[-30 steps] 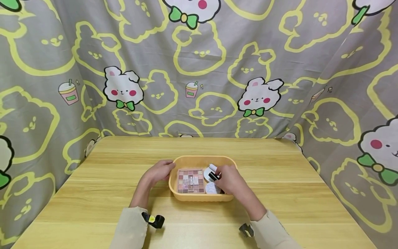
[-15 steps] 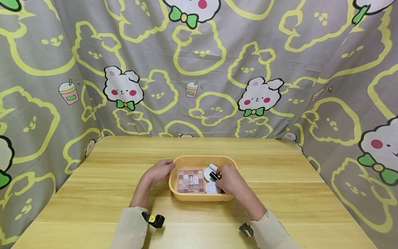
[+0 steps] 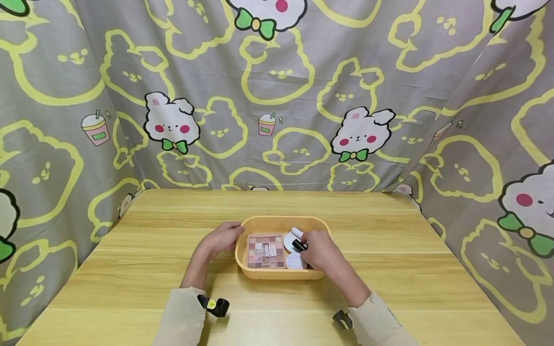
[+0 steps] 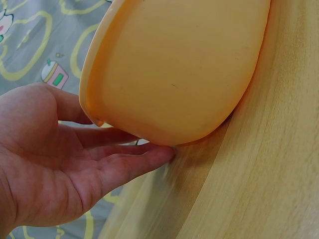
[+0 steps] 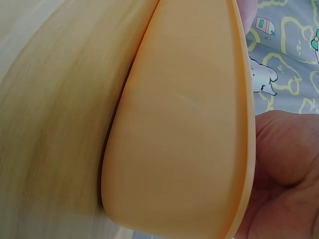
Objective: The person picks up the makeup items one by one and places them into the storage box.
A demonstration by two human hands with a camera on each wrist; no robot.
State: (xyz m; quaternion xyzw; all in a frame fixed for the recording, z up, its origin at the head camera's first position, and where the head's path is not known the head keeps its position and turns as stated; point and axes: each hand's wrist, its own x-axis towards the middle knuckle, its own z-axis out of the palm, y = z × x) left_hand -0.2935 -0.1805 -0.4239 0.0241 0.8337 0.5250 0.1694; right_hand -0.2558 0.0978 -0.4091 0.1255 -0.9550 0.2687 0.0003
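A yellow-orange plastic basin [image 3: 283,274] sits on the table in the head view. My left hand [image 3: 222,237] holds its left end, thumb over the rim and fingers along the outer wall, as the left wrist view shows. My right hand [image 3: 321,250] reaches over the right end and pinches a small black stick-shaped thing [image 3: 299,245]; its far end is hidden by the hand. At the left inside lies an eyeshadow palette [image 3: 265,251] with a clear lid. Beside it are a white round case [image 3: 291,241], a marbled round case [image 3: 296,262] and a small white tube [image 3: 296,232].
The wooden table [image 3: 164,240] spreads around the basin. A grey curtain [image 3: 294,168] with cartoon prints hangs behind it and along both sides. Each sleeve carries a black wrist camera, the left one [image 3: 215,306] close above the tabletop.
My right hand and the black stick-shaped thing have shifted very slightly right inside the basin. The left hand and the basin have stayed in place.
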